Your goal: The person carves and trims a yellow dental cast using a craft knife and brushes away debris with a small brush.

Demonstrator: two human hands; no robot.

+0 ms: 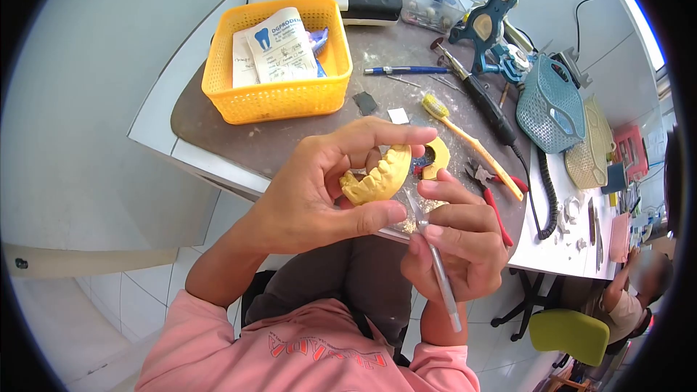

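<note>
So, the yellow dental cast (381,180) is held up off the tabletop (239,136) in the left hand (312,189), pretty much over its near edge. It's cradled between the thumb below and the fingers above, with that hand curled into a loose C, so the row of teeth is left showing. The slim metal knife (441,276) is gripped pen-style in the right hand (465,239), thumb and fingers closed snugly round the handle.

The bit that matters here is blade versus cast. The cast is found just up and to the left of the right hand, its visible length slanting from lower left to upper right. The knife is angled across that, handle end low and right, blade aimed up and slightly left at the cast's right-hand end. Whether contact is made by the tip can't really be told from this view. The left thumb is placed just beside the blade too, so not much room is left there.
</note>
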